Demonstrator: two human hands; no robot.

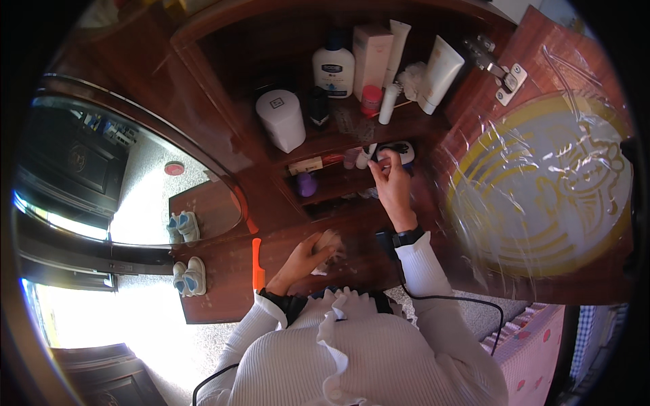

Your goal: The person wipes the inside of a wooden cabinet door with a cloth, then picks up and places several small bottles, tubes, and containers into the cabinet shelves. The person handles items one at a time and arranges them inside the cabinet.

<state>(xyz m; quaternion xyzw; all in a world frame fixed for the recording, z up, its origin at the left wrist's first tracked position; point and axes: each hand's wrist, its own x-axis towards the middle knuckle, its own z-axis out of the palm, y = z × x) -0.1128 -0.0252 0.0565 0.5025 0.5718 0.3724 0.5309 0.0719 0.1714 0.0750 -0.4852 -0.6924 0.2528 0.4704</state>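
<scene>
My left hand (306, 258) is low over the brown wooden tabletop (223, 284), its fingers around a crumpled pale tissue or wrapper (327, 254). In front of the lower shelf (335, 180), my right hand (392, 185) is raised with thumb and index finger curled towards each other. Whether something small is between them is unclear. Just beyond those fingertips are a small white bottle (364, 158) and a white container with a dark pattern (401, 152). A purple rounded object (306, 184) and a small cream box (305, 166) sit on the shelf's left.
Above stand a white canister (281, 119), a pump-type lotion bottle (333, 71), a pink box (371, 58) and a white tube (441, 76). The open cabinet door (538, 177) is at right. An orange comb (258, 264), white shoes (190, 276) and a mirror (137, 177) are left.
</scene>
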